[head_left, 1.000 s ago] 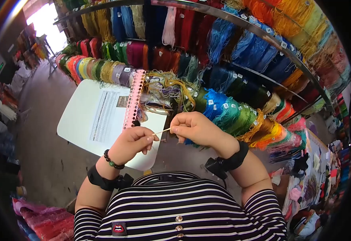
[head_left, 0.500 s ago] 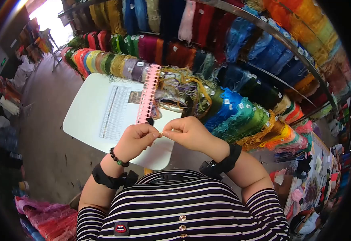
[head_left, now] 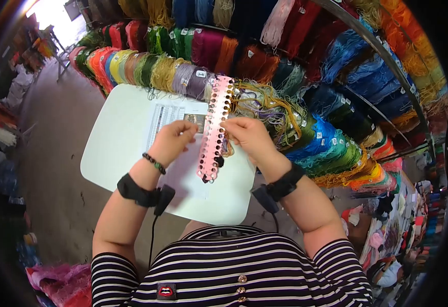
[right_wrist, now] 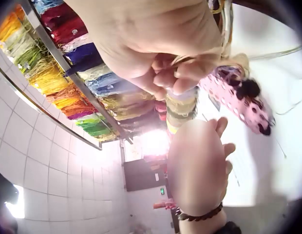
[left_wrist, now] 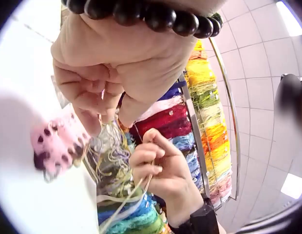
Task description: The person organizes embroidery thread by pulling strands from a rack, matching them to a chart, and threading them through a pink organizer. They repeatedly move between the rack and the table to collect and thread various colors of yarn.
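Note:
In the head view, my left hand (head_left: 172, 143) hangs over the printed sheet (head_left: 157, 120) on a white board, fingers loosely bent with nothing visible in them. My right hand (head_left: 252, 137) is just right of the pink strip with punched holes (head_left: 215, 133). Pale thread (left_wrist: 150, 178) runs through the curled fingers of my right hand in the left wrist view. The right wrist view also shows strands (right_wrist: 182, 59) between those fingers. A bundle of mixed threads (head_left: 265, 105) lies beside the strip's upper end, and a small black tuft (head_left: 219, 161) is near its lower end.
Labelled skeins (head_left: 167, 74) line the rack behind the white board (head_left: 106, 148). Blue and green skeins (head_left: 331, 146) hang to the right, with more rows above under a metal rail (head_left: 388, 56). Pink bundles (head_left: 62, 281) are at the lower left.
My hands were together with a pale strand between their fingertips; now they are apart and farther forward over the board. The board and strip show lower and further right in the head view.

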Available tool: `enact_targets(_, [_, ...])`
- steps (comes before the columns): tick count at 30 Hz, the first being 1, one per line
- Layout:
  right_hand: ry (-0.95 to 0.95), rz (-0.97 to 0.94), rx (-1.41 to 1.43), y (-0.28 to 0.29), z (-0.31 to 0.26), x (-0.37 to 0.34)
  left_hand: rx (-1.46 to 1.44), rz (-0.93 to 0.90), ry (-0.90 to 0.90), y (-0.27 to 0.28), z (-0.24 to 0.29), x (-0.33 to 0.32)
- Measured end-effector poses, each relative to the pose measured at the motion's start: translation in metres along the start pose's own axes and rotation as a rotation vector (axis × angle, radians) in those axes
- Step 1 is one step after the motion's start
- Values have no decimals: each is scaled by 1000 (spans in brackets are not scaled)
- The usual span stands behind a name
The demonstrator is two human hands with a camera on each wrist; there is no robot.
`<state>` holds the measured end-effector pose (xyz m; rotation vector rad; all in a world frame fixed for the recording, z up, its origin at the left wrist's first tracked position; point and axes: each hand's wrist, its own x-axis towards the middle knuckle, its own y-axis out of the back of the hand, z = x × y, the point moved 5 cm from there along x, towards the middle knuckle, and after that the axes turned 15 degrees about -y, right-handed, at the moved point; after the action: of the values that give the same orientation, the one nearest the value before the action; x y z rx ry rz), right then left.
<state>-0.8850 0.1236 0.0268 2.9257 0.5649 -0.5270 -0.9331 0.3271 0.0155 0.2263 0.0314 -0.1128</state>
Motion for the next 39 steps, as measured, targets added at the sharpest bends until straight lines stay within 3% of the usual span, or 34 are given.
enact_targets(1, [93, 60, -94, -6, 0, 9, -42, 8, 19, 2, -5, 14])
enact_targets(4, [-26, 150, -224, -21, 23, 41, -84, -20, 53, -1, -31, 44])
enact_targets(14, [-178, 141, -159, -23, 39, 54, -400, -61, -140, -20, -49, 67])
enact_targets(19, [-34, 289, -590, -26, 8, 42, -520, -76, -204, -21, -42, 66])
enact_targets(23, [24, 379, -862, -36, -11, 34, -424, -15, -247, -22, -43, 67])
enact_targets(26, [150, 451, -816, -35, 0, 42, -282, 51, -300, -20, -39, 68])
enact_targets(28, [7, 284, -539, -31, 9, 43, -202, 61, -360, -16, -41, 68])
enact_targets(31, [-47, 159, -263, -30, 29, 47, 308, 58, -337, 8, -20, 59])
enact_targets(35, [-88, 105, -195, -25, 36, 52, -532, 108, -220, 10, -25, 53])
enact_targets(39, [-101, 135, -183, -24, 33, 49, -759, 90, -132, -3, -10, 48])
